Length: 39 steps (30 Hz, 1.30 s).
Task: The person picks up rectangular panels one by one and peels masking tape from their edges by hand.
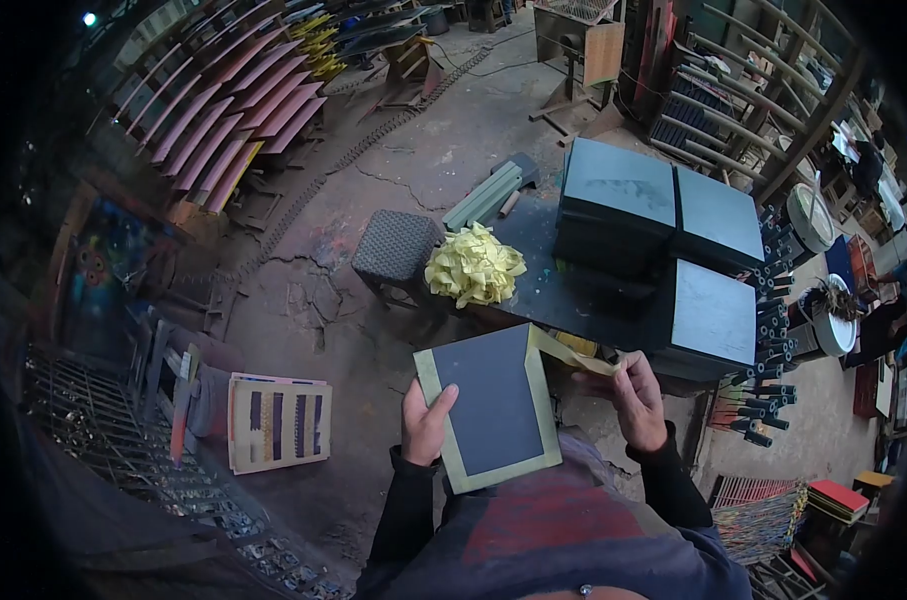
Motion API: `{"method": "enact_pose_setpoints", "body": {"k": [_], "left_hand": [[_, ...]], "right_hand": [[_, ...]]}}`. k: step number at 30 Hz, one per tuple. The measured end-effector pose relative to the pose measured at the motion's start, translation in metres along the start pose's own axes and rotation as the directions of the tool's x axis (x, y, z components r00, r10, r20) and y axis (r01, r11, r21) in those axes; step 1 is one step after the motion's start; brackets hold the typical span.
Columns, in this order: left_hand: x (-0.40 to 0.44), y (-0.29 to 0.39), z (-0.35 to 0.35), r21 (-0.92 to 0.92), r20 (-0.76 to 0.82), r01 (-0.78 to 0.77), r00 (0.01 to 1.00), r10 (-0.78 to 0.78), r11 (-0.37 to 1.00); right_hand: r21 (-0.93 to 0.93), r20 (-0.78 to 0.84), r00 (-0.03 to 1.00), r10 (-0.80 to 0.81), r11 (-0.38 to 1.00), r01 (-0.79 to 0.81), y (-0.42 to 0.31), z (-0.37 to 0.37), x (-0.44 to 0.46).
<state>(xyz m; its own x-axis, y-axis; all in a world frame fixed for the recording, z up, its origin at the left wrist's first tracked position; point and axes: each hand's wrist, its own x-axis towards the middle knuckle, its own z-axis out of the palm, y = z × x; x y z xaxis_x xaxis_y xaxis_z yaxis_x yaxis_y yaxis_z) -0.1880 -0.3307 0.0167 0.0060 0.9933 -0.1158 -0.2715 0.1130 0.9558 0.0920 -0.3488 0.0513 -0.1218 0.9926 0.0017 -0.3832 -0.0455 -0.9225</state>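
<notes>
A dark rectangular panel [488, 400] with pale yellow tape [503, 472] along its edges is in front of my body. My left hand [428, 422] grips its left edge, thumb on the face. At the upper right corner a strip of tape [570, 355] stands away from the panel, its far end pinched in my right hand [637, 400]. Beyond the panel, a heap of crumpled yellow tape [474, 266] lies at the near left end of a dark table [543, 240]. Stacks of dark panels [618, 190] stand on the table's right part.
A woven stool [397, 245] stands left of the tape heap. Taped boards [279, 423] are at the lower left, near a metal grate [123, 440]. Dark tubes [768, 340] and a white bucket [833, 325] are at the right. Pink panels [243, 110] fill a rack at the upper left.
</notes>
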Motion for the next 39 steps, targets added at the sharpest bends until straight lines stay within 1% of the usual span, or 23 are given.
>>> {"method": "enact_pose_setpoints", "body": {"k": [2, 4, 6, 7, 9, 10, 12, 14, 16, 18, 20, 22, 23, 26, 28, 29, 30, 32, 33, 34, 36, 38, 39], "left_hand": [[0.002, 0.002, 0.001, -0.006, -0.008, 0.008, 1.0, -0.008, 1.0], [0.004, 0.003, -0.001, -0.01, -0.018, 0.011, 1.0, -0.011, 1.0], [0.007, -0.001, -0.006, -0.012, -0.02, 0.007, 1.0, -0.007, 1.0], [0.009, -0.002, -0.008, -0.012, -0.021, 0.007, 1.0, -0.007, 1.0], [0.013, -0.004, -0.015, -0.048, -0.131, -0.021, 0.991, 0.015, 0.999], [0.018, -0.007, -0.024, -0.066, -0.152, -0.043, 0.988, 0.033, 0.997], [0.023, -0.001, -0.035, -0.052, -0.24, -0.067, 0.969, 0.052, 0.996], [0.027, 0.005, -0.043, -0.075, -0.267, -0.09, 0.961, 0.067, 0.993], [0.03, 0.008, -0.053, -0.095, -0.304, -0.12, 0.949, 0.086, 0.988], [0.037, 0.004, -0.065, -0.029, -0.385, -0.13, 0.916, 0.109, 0.991], [0.044, -0.002, -0.079, -0.026, -0.423, -0.143, 0.899, 0.119, 0.989], [0.049, -0.008, -0.095, 0.0, -0.503, -0.151, 0.854, 0.131, 0.988], [0.052, -0.009, -0.1, 0.006, -0.53, -0.168, 0.835, 0.146, 0.986], [0.055, -0.013, -0.121, 0.024, -0.574, -0.176, 0.803, 0.158, 0.984], [0.055, -0.009, -0.128, 0.016, -0.611, -0.183, 0.777, 0.155, 0.983], [0.055, -0.007, -0.131, 0.009, -0.637, -0.19, 0.756, 0.152, 0.982], [0.054, -0.007, -0.136, 0.01, -0.643, -0.194, 0.75, 0.155, 0.981], [0.054, -0.006, -0.145, -0.003, -0.65, -0.168, 0.749, 0.126, 0.986], [0.053, -0.007, -0.15, -0.005, -0.653, -0.166, 0.748, 0.123, 0.986], [0.053, -0.008, -0.155, -0.036, -0.647, -0.171, 0.755, 0.108, 0.985], [0.052, -0.012, -0.158, -0.071, -0.641, -0.174, 0.762, 0.089, 0.982], [0.048, -0.013, -0.156, -0.102, -0.656, -0.174, 0.752, 0.065, 0.979], [0.045, -0.013, -0.154, -0.094, -0.674, -0.138, 0.737, 0.039, 0.986]], "right_hand": [[-0.086, -0.018, 0.998, -0.055, 0.995, 0.053, 0.007, 0.003, -0.004], [-0.062, -0.01, 0.999, -0.049, 0.997, 0.048, 0.011, 0.005, -0.007], [-0.104, 0.006, 0.997, -0.078, 0.992, 0.078, 0.016, 0.007, -0.008], [-0.094, 0.028, 0.998, -0.054, 0.994, 0.057, 0.012, 0.01, -0.01], [-0.124, 0.053, 0.996, -0.07, 0.989, 0.076, 0.012, 0.014, -0.012], [-0.154, 0.079, 0.993, -0.085, 0.983, 0.097, 0.012, 0.014, -0.013], [-0.145, 0.08, 0.995, -0.064, 0.987, 0.075, 0.017, 0.012, -0.018], [-0.099, 0.137, 0.989, -0.05, 0.993, 0.064, 0.019, 0.012, -0.021], [-0.079, 0.146, 0.989, -0.029, 0.996, 0.041, 0.019, 0.013, -0.025], [-0.064, 0.16, 0.987, -0.014, 0.998, 0.024, 0.019, 0.014, -0.026], [-0.057, 0.139, 0.99, -0.024, 0.998, 0.032, 0.019, 0.013, -0.028], [-0.075, 0.169, 0.985, -0.024, 0.997, 0.037, 0.02, 0.006, -0.032], [-0.071, 0.159, 0.987, -0.028, 0.997, 0.04, 0.018, 0.005, -0.034], [-0.082, 0.16, 0.987, -0.031, 0.996, 0.045, 0.018, -0.001, -0.039], [-0.05, 0.107, 0.994, -0.006, 0.999, 0.012, 0.013, -0.003, -0.043], [-0.053, 0.111, 0.994, -0.019, 0.998, 0.025, 0.014, -0.006, -0.044], [-0.053, 0.12, 0.993, -0.018, 0.998, 0.024, 0.014, -0.008, -0.045], [-0.013, 0.077, 0.997, 0.014, 1.0, -0.013, 0.014, -0.014, -0.049], [-0.047, 0.078, 0.996, 0.043, 0.998, -0.039, 0.016, -0.022, -0.053], [-0.049, 0.076, 0.996, 0.048, 0.998, -0.045, 0.017, -0.025, -0.056], [0.025, 0.071, 0.997, 0.04, 0.999, -0.042, 0.016, -0.021, -0.06], [0.025, 0.082, 0.996, 0.038, 0.999, -0.04, 0.016, -0.025, -0.064], [0.006, 0.076, 0.996, 0.041, 0.999, -0.041, 0.015, -0.027, -0.066]]}}
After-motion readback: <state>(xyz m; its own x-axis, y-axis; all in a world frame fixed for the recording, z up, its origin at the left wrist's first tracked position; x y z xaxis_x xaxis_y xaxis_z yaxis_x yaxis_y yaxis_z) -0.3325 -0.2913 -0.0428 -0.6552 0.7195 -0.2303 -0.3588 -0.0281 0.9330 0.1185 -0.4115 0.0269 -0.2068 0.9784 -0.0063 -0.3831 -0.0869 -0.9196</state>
